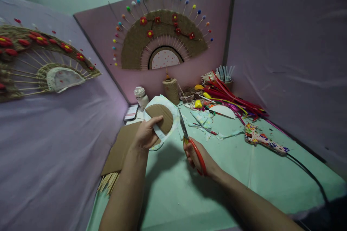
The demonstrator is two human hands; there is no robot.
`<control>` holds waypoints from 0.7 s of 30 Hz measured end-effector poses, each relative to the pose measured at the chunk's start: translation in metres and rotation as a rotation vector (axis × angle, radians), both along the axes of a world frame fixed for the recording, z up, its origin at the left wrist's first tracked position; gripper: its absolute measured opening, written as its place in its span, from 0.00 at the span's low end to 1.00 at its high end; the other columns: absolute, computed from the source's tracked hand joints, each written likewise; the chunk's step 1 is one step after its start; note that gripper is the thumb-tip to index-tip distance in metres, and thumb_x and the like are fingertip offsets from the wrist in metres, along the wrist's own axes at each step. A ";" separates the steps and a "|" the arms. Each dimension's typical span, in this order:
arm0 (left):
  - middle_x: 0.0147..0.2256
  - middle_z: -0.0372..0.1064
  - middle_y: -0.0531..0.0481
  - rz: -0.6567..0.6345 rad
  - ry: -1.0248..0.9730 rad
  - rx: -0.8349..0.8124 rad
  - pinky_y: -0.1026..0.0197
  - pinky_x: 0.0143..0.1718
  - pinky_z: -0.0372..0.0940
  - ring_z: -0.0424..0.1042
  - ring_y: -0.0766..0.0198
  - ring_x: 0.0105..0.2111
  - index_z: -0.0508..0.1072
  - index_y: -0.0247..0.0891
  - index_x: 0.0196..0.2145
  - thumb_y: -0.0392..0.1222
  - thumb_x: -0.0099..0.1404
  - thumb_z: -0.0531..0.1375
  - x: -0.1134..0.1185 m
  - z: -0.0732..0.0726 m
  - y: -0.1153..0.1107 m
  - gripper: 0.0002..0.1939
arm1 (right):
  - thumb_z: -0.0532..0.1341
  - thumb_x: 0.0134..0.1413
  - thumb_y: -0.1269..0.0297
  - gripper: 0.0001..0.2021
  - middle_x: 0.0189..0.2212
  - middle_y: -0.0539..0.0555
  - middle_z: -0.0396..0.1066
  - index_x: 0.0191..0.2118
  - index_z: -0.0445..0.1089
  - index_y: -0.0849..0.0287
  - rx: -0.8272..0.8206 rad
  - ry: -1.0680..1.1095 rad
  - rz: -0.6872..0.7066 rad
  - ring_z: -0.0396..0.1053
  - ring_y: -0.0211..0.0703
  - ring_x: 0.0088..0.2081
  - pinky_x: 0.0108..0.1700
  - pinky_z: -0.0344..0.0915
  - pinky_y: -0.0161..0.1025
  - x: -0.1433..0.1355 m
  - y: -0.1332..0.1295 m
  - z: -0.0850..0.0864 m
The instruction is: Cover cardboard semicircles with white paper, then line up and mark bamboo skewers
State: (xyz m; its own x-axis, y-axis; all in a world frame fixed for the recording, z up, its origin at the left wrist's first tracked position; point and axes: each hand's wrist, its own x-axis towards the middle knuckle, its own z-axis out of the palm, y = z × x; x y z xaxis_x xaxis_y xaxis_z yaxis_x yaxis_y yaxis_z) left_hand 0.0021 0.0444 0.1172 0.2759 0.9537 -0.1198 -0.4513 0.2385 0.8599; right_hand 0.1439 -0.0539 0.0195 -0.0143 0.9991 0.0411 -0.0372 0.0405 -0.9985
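My left hand (148, 133) grips a cardboard piece (165, 117) with a curved edge, thumb pressed on its face. Pale patterned fabric (175, 110) lies behind the cardboard and sticks out around it as a border. In my right hand (196, 155) is a pair of scissors (184, 126) with red-orange handles, fingers wrapped round the loops. The blades point up and lie just right of the fabric's edge; whether they touch it I cannot tell. Fabric scraps (203, 118) and a red pen (207, 129) lie on the table beyond the scissors.
A patterned glue gun (265, 142) with a black cord lies at right. Behind stand a twine spool (171, 90), a white-lidded jar (141, 96) and red pipe cleaners (233, 95). Brown cardboard (119, 148) over wooden sticks (109, 182) is at left. A decorated fan (162, 39) hangs behind.
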 end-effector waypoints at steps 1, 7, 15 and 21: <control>0.34 0.78 0.46 -0.006 0.007 -0.006 0.49 0.51 0.68 0.78 0.55 0.37 0.74 0.33 0.46 0.27 0.52 0.62 0.000 0.000 0.000 0.21 | 0.51 0.52 0.32 0.27 0.21 0.44 0.51 0.30 0.55 0.55 0.001 -0.005 0.003 0.51 0.34 0.20 0.20 0.51 0.32 0.001 0.000 0.000; 0.34 0.78 0.45 -0.053 0.045 0.008 0.48 0.51 0.68 0.77 0.54 0.38 0.72 0.32 0.48 0.28 0.53 0.61 -0.004 0.000 0.003 0.22 | 0.50 0.52 0.31 0.27 0.19 0.43 0.50 0.28 0.53 0.54 0.044 -0.052 -0.016 0.49 0.33 0.19 0.20 0.50 0.32 0.002 -0.002 0.005; 0.37 0.78 0.45 -0.066 0.091 0.016 0.49 0.50 0.69 0.77 0.53 0.40 0.70 0.33 0.51 0.30 0.53 0.62 -0.017 -0.001 0.010 0.25 | 0.51 0.49 0.30 0.29 0.18 0.44 0.48 0.24 0.51 0.55 0.102 -0.137 -0.065 0.46 0.33 0.21 0.21 0.45 0.33 0.003 0.001 0.006; 0.39 0.77 0.44 -0.059 0.137 0.080 0.51 0.48 0.71 0.76 0.54 0.40 0.70 0.33 0.50 0.31 0.52 0.64 -0.026 0.000 0.011 0.26 | 0.53 0.48 0.31 0.29 0.19 0.43 0.46 0.23 0.50 0.55 0.096 -0.169 -0.063 0.44 0.32 0.22 0.22 0.44 0.33 0.002 0.003 0.004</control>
